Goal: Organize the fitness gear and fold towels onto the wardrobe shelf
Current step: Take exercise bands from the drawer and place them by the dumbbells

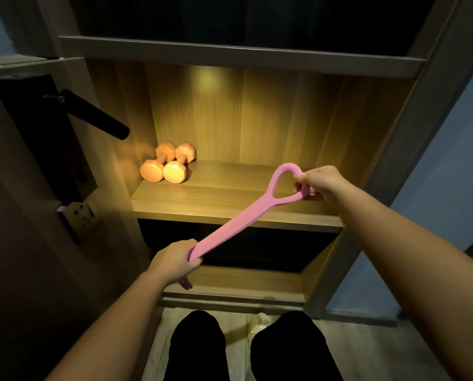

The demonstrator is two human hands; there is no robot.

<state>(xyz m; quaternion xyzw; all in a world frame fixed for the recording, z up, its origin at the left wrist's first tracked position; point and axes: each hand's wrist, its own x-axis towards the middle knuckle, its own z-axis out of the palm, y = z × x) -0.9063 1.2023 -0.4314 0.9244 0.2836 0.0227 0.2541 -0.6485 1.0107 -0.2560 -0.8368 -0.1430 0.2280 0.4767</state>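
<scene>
Nearest: person's two knees (197, 345) in black over a pale wood floor (367, 350). A small pale item (260, 321) lay between them, too dim to identify.

Both forearms reached forward into the wardrobe opening. Left hand (175, 259) was low and left of centre, in front of the dark lower shelf (238, 281), with its fingers curled tight round the near end of the pink resistance band (234, 225).

The band ran taut on a diagonal from near-left up to far-right, crossing in front of the front edge of the lit shelf (230, 196). It was held in the air and not resting on the shelf.

Right hand (319, 182) was higher and further out, over the right part of the lit shelf. It gripped the right side of the band's far loop, fingers wrapped through it. The loop was pulled open into a teardrop with a textured top.

Far-left on the lit shelf, two orange dumbbells (172, 165) lay side by side and touching, end caps facing out, close to the left wall. They were well apart from the band.

Left of the wardrobe: a dark door (23, 188) with a black lever handle (98, 116) pointing right.

Above: the next shelf board (230, 55), with the space over it dark.
</scene>
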